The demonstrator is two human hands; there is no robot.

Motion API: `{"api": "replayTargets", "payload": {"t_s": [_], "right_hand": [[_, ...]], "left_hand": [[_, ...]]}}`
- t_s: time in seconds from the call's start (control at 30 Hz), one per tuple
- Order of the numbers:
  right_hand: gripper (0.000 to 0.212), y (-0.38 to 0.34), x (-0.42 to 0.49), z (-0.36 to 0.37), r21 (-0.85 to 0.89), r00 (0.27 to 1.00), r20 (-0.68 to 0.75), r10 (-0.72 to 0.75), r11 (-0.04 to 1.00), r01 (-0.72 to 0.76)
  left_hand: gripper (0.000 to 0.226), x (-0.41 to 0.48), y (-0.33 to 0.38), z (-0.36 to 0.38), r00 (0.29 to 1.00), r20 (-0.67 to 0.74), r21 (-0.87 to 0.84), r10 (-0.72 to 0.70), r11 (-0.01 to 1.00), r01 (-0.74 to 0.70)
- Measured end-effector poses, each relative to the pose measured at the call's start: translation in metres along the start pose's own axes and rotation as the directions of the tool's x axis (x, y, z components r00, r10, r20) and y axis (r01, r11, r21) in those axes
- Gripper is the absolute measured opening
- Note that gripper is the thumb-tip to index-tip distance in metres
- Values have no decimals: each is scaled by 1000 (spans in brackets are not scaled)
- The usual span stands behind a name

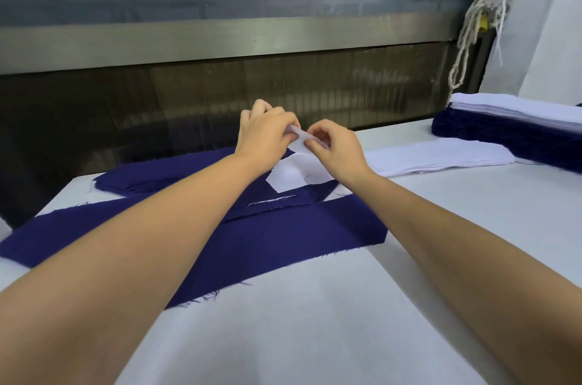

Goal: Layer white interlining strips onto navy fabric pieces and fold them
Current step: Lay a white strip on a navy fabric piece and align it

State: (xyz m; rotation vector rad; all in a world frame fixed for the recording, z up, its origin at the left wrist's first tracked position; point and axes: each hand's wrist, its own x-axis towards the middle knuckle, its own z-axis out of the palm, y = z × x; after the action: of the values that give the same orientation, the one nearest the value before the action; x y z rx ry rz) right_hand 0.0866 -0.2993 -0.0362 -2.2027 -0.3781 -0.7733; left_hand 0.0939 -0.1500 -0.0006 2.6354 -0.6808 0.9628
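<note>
A white interlining strip (294, 169) is lifted at its far end above the navy fabric. My left hand (266, 135) and my right hand (335, 145) both pinch that raised end between fingers and thumb, close together. The strip's lower part lies on a navy fabric piece (283, 236) spread across the white table. A second pile of navy pieces (151, 176) lies behind it to the left, partly hidden by my left forearm.
A stack of white interlining strips (441, 156) lies to the right of my hands. Farther right sits a pile of navy fabric topped with white layers (516, 126). The white table (315, 321) ends at a dark wall panel; knotted cord (472, 25) hangs at right.
</note>
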Motion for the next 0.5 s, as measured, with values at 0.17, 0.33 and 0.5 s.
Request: {"api": "replayTargets", "payload": {"t_s": [0.17,0.33,0.5], "right_hand": [[31,30,-3,-24,-420,1000,-9,14,907,-16],[38,74,-5,-60,-601,979,-81,186,774,-197],[31,103,-5,-87,-608,898,-273,344,662,-438]], "left_hand": [[14,0,-3,0,998,-17,-43,-65,997,64],[15,-1,-6,0,997,-19,-39,-79,996,78],[14,-4,-11,-1,994,-11,-43,-104,994,104]]}}
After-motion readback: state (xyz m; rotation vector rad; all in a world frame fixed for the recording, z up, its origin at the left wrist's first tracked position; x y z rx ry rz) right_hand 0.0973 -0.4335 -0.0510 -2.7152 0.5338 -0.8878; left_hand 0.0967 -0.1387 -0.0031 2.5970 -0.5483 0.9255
